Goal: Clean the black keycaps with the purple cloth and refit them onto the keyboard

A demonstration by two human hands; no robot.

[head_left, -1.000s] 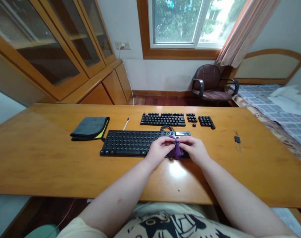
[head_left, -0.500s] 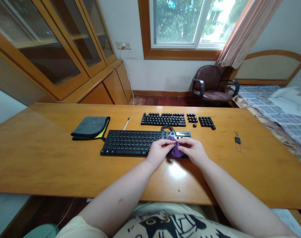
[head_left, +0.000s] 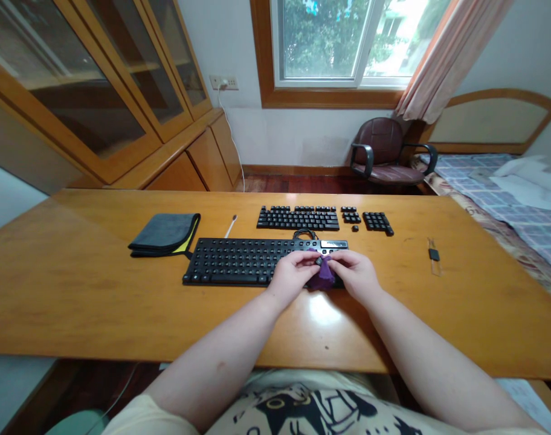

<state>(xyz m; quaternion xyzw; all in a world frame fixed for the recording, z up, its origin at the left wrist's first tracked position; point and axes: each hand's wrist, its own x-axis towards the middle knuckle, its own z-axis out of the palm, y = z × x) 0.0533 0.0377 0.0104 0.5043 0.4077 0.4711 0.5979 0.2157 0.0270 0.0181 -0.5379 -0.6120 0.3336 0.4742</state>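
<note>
My left hand [head_left: 294, 273] pinches a small black keycap [head_left: 319, 261] between thumb and fingers. Facing it, my right hand [head_left: 354, 275] is closed on a purple cloth [head_left: 324, 277], which hangs down in folds between both hands. Both hands are over the right part of a black keyboard base [head_left: 232, 261], whose keys are off apart from some along its bottom row. Behind the base, removed keycaps stand in rows: a large block [head_left: 298, 219], a small group [head_left: 351, 216] and a number-pad group [head_left: 377, 223]. One single keycap [head_left: 355, 228] sits apart.
A folded grey cloth with yellow lining [head_left: 164, 234] lies at the left of the wooden desk [head_left: 98, 302]. A small white brush [head_left: 231, 226] rests behind the keyboard base. At the right is a wire keycap puller [head_left: 434, 255]. A coiled cable [head_left: 305, 232] sits behind the base.
The purple cloth has shifted between my fingers and now hangs narrower from my right hand. More of the small keycap shows at my left fingertips. The hands stay in nearly the same place.
</note>
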